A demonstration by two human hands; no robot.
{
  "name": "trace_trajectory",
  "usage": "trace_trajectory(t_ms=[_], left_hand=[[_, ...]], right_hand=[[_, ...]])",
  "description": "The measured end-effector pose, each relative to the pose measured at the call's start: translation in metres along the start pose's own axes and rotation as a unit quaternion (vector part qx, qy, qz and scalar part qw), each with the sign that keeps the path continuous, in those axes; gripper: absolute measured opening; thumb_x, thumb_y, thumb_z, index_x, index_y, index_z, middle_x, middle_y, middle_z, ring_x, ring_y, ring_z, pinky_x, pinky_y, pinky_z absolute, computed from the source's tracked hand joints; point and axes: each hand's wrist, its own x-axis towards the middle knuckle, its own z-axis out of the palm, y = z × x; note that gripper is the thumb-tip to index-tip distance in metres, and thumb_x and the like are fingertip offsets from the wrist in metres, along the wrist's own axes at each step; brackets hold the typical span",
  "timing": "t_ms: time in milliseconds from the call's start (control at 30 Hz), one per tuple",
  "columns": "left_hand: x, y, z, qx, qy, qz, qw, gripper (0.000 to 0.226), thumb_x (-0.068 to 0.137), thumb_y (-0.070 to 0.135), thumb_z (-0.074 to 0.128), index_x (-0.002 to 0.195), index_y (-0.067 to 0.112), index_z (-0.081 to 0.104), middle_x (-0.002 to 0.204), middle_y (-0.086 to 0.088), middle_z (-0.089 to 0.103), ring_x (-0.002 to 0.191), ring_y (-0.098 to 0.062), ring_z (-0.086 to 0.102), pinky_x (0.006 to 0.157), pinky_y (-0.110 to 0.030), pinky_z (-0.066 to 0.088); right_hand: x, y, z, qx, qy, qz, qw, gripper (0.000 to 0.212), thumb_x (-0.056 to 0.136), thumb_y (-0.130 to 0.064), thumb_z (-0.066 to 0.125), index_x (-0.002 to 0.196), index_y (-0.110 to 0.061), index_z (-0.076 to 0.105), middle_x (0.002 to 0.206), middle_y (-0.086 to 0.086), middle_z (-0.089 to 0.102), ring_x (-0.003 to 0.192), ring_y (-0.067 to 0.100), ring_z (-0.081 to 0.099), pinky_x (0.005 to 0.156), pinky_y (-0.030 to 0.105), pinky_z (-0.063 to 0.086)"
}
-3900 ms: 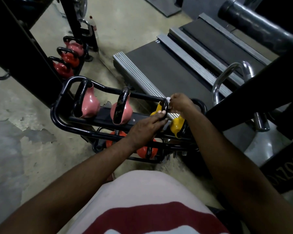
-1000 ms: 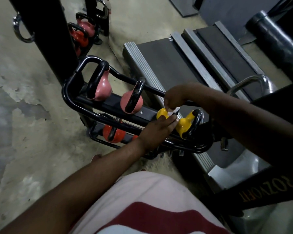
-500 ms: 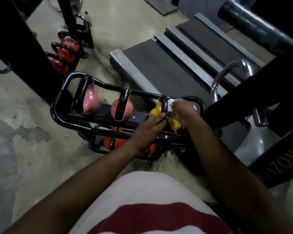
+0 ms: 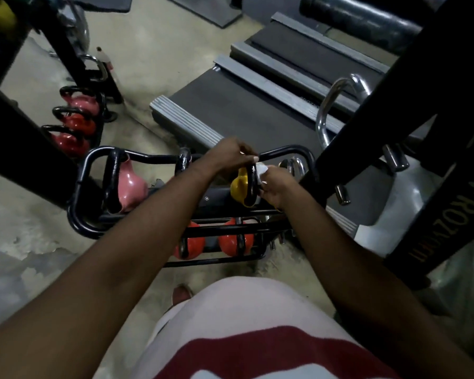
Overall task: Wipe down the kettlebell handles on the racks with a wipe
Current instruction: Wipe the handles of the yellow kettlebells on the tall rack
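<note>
Two bare forearms rise from the bottom corners of the frame, over a white shirt (image 4: 244,310) with a dark red band that the lower edge cuts off. A toe (image 4: 180,294) shows just above the shirt.

Next comes the black tubular rack (image 4: 78,214) at centre. On its lower tier sit two orange kettlebells (image 4: 231,243), partly screened by the rails and the left forearm. On the upper tier a pink kettlebell (image 4: 132,187) stands at the left end. Beside it a second black grip (image 4: 185,160) pokes up, its body hidden behind the left forearm.

Right of that stands the yellow kettlebell (image 4: 238,187), and both hands meet at its black handle (image 4: 251,184). The left hand (image 4: 227,157) curls its fingers over the top of the handle, covering that part. The right hand (image 4: 278,187) pinches a small white wipe (image 4: 262,170) against the handle's right side; only a scrap of the wipe shows between the fingers.

A slanted black post (image 4: 449,214) with gold lettering, hard to read, crosses the right of the frame and hides the rack's right end. Beyond lie grey treadmill decks (image 4: 230,105). At upper left a second rack (image 4: 102,110) holds red and pink kettlebells (image 4: 74,124), partly cut by a dark beam (image 4: 25,138). A blurred bottle (image 4: 104,54) stands behind it.
</note>
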Motion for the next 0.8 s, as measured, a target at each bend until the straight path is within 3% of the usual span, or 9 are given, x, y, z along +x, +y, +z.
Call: trace_trajectory(t_ms=[100,200,267,333,400,500,633,733,800], left_hand=[[0.005,-0.003,0.003,0.002,0.005,0.009,1.000,0.030,0.089,0.043,0.068,0.113,0.026,0.075,0.111,0.004,0.074,0.100,-0.010,0.067,0.091,-0.029,0.053],[0.008,-0.006,-0.002,-0.006,-0.007,0.007,1.000,0.032,0.087,0.047,0.069,0.111,0.026,0.075,0.109,0.004,0.074,0.096,-0.009,0.068,0.089,-0.030,0.055],[0.008,-0.006,-0.006,-0.031,-0.021,0.008,0.999,0.031,0.086,0.047,0.071,0.109,0.026,0.076,0.108,0.005,0.074,0.095,-0.008,0.068,0.087,-0.030,0.055],[0.006,-0.005,-0.010,-0.052,-0.036,0.013,0.998,0.031,0.085,0.045,0.072,0.109,0.025,0.076,0.108,0.006,0.074,0.096,-0.007,0.068,0.083,-0.027,0.055],[0.005,-0.004,-0.013,-0.081,-0.057,0.008,0.995,0.031,0.084,0.044,0.074,0.108,0.025,0.076,0.106,0.007,0.074,0.094,-0.006,0.068,0.079,-0.024,0.055],[0.005,-0.007,-0.015,-0.126,-0.088,-0.005,0.988,0.034,0.079,0.042,0.079,0.109,0.026,0.075,0.107,0.009,0.073,0.094,-0.006,0.068,0.083,-0.031,0.059],[0.006,-0.010,-0.015,-0.119,-0.075,0.000,0.990,0.033,0.078,0.042,0.081,0.107,0.028,0.076,0.108,0.011,0.072,0.094,-0.001,0.067,0.083,-0.026,0.058],[0.008,-0.011,-0.014,-0.099,-0.073,0.013,0.992,0.030,0.081,0.040,0.078,0.109,0.027,0.075,0.110,0.011,0.072,0.095,-0.001,0.065,0.080,-0.021,0.052],[0.010,-0.013,-0.016,-0.100,-0.084,0.013,0.991,0.031,0.083,0.040,0.077,0.110,0.027,0.074,0.112,0.012,0.071,0.098,-0.001,0.063,0.075,-0.017,0.046]], right_hand=[[-0.009,0.016,-0.002,-0.028,0.015,-0.035,0.999,0.032,0.091,0.011,0.036,0.085,-0.012,0.058,0.080,0.008,0.062,0.074,0.019,0.061,0.066,0.030,0.051],[-0.015,0.039,-0.008,-0.176,0.066,-0.139,0.972,0.018,0.092,-0.003,0.047,0.088,-0.016,0.059,0.088,0.008,0.064,0.085,0.026,0.064,0.074,0.036,0.052],[-0.023,0.052,-0.008,-0.282,0.122,-0.252,0.918,0.005,0.094,-0.018,0.057,0.095,-0.020,0.062,0.094,0.003,0.066,0.088,0.019,0.062,0.073,0.030,0.048],[-0.026,0.058,-0.005,-0.373,0.144,-0.377,0.835,0.012,0.091,-0.020,0.062,0.101,-0.018,0.068,0.099,0.002,0.062,0.091,0.016,0.058,0.075,0.026,0.044],[-0.023,0.054,0.002,-0.463,0.150,-0.440,0.755,0.014,0.088,-0.019,0.064,0.099,-0.013,0.072,0.097,0.006,0.060,0.090,0.021,0.055,0.075,0.030,0.044],[-0.009,0.048,0.007,-0.557,0.190,-0.451,0.671,0.015,0.084,-0.021,0.065,0.091,-0.011,0.073,0.098,0.011,0.061,0.091,0.027,0.054,0.075,0.036,0.045],[-0.005,0.057,0.011,-0.689,0.194,-0.436,0.546,0.027,0.083,-0.035,0.060,0.091,-0.014,0.075,0.102,0.012,0.060,0.092,0.030,0.054,0.073,0.040,0.045],[-0.006,0.047,0.012,-0.722,0.214,-0.413,0.512,0.036,0.086,-0.042,0.050,0.108,-0.024,0.073,0.107,0.005,0.057,0.096,0.027,0.050,0.078,0.041,0.037],[-0.004,0.045,0.014,-0.714,0.230,-0.408,0.521,0.031,0.087,-0.041,0.056,0.110,-0.026,0.071,0.104,0.005,0.057,0.093,0.027,0.050,0.077,0.041,0.037]])
